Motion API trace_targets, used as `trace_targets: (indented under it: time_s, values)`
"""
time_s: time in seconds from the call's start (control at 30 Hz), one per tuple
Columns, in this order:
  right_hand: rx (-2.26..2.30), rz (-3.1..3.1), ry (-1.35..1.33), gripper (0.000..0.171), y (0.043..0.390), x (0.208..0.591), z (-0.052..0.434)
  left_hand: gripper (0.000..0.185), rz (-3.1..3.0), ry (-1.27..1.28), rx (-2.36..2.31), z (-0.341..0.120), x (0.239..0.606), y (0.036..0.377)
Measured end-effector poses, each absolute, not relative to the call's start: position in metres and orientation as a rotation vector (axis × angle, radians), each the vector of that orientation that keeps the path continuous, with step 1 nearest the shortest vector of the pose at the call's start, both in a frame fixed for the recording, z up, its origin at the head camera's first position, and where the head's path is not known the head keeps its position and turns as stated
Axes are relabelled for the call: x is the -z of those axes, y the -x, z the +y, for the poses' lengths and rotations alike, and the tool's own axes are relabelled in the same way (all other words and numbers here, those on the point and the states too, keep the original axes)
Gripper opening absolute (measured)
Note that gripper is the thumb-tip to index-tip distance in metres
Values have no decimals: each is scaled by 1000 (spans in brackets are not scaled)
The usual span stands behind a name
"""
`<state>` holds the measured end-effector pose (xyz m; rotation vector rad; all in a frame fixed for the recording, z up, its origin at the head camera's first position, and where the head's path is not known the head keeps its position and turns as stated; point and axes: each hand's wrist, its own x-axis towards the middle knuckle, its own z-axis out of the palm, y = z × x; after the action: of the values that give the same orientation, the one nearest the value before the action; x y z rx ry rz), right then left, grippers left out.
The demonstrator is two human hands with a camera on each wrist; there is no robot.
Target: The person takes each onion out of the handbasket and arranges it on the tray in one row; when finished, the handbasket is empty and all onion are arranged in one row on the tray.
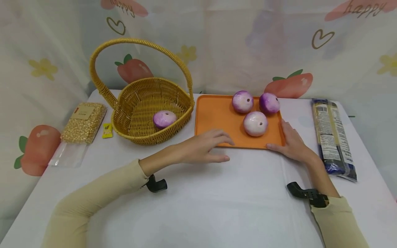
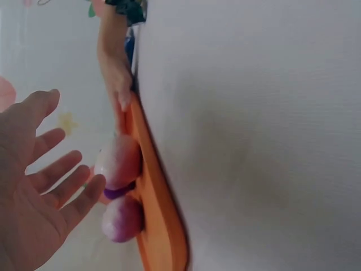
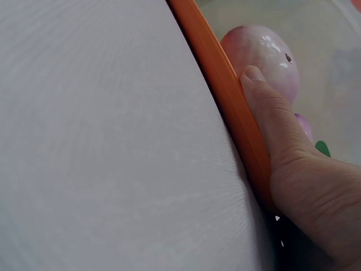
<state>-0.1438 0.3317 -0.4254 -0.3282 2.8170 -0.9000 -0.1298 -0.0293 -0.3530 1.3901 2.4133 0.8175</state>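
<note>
An orange tray (image 1: 214, 119) lies on the table with three purple-and-white onions on it: one at the back (image 1: 243, 101), one at the back right (image 1: 269, 103) and a paler one in front (image 1: 255, 123). My right hand (image 1: 293, 146) holds the tray's front right corner, thumb (image 3: 260, 93) on the front rim and fingers along the right side. With fingers spread and nothing in it, my left hand (image 1: 207, 146) hovers by the tray's front edge, left of the onions. Another onion (image 1: 164, 119) sits inside the wicker basket (image 1: 136, 103), left of the tray.
The basket's tall arched handle (image 1: 139, 41) rises at the back left. A bag of yellow kernels (image 1: 83, 122) and a small yellow packet (image 1: 107, 130) lie left of the basket. Right of the tray lies a long blue-and-clear package (image 1: 333, 137). A printed curtain (image 1: 223, 44) hangs behind the table.
</note>
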Motion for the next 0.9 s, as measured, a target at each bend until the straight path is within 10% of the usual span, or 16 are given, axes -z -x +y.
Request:
trace_targets:
  time_s: [0.9]
  values:
    - [927, 2796, 327, 110, 141, 423, 330, 38, 2238, -1073, -1037, -89, 354, 90]
